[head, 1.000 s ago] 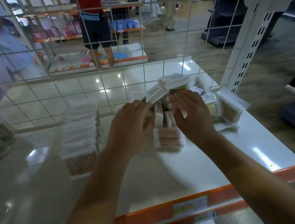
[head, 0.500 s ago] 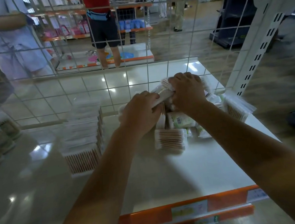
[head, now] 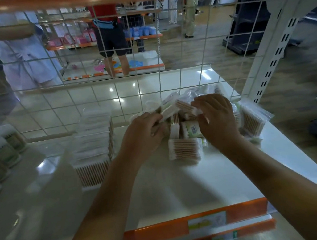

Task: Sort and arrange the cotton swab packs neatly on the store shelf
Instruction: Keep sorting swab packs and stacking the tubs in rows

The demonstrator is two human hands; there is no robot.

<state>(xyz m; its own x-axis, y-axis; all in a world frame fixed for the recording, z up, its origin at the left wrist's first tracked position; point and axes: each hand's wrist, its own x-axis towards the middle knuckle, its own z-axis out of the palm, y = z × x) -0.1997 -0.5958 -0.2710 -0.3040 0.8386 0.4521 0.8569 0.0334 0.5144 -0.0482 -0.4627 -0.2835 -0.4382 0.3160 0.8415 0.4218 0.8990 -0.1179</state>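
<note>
A loose heap of cotton swab packs (head: 191, 127) lies at the back right of the white shelf (head: 182, 186). One pack (head: 184, 150) lies flat at the heap's front. My left hand (head: 143, 135) grips a flat pack (head: 169, 110) at the heap's left side. Over the heap's top right, my right hand (head: 216, 120) has its fingers curled around packs and pinches a bit of clear wrapper. A neat row of upright packs (head: 92, 148) stands to the left. Another pack (head: 253, 120) leans at the heap's far right.
Round tubs of swabs (head: 0, 153) stand at the far left behind a clear divider (head: 41, 184). A wire grid (head: 146, 61) backs the shelf. An orange price rail (head: 206, 223) runs along the front edge. People stand in the aisle beyond.
My right hand has drawn back from the heap's far top toward its right side. My left hand stays at the heap's left. The camera has tilted up, showing an orange shelf edge overhead.
</note>
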